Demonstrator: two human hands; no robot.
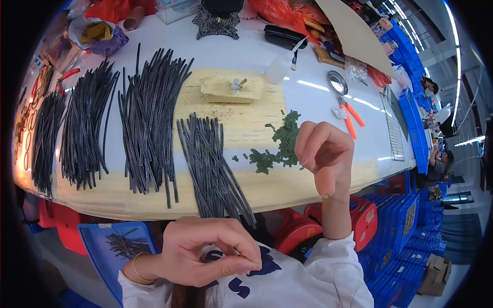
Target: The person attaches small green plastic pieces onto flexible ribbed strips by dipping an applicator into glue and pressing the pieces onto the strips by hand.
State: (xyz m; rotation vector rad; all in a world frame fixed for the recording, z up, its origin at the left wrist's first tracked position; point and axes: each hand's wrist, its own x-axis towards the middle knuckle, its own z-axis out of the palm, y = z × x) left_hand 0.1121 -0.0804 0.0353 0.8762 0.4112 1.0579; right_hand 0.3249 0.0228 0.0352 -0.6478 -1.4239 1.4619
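Observation:
My left hand (208, 251), a thin bracelet at its wrist, is at the front below the table edge. Its thumb and index finger pinch together; anything between the tips is too small to name. My right hand (326, 151) is raised beside a heap of small dark green pieces (287, 136). Its fingers curl inward, hiding whatever they may hold, and the thumb, with an orange-pink cover on its tip, points down. A loose bundle of thin black strips (210, 159) lies on the table just beyond my left hand. A larger bundle of black strips (154, 118) is further left.
More black strip bundles (87, 126) lie leftward. A yellow block (231, 88) bears a small white item. Orange-handled pliers (351, 119), a round metal dish (337, 82) and a squeeze bottle (279, 66) are to the right. A blue tray (92, 246) with strips stands below left.

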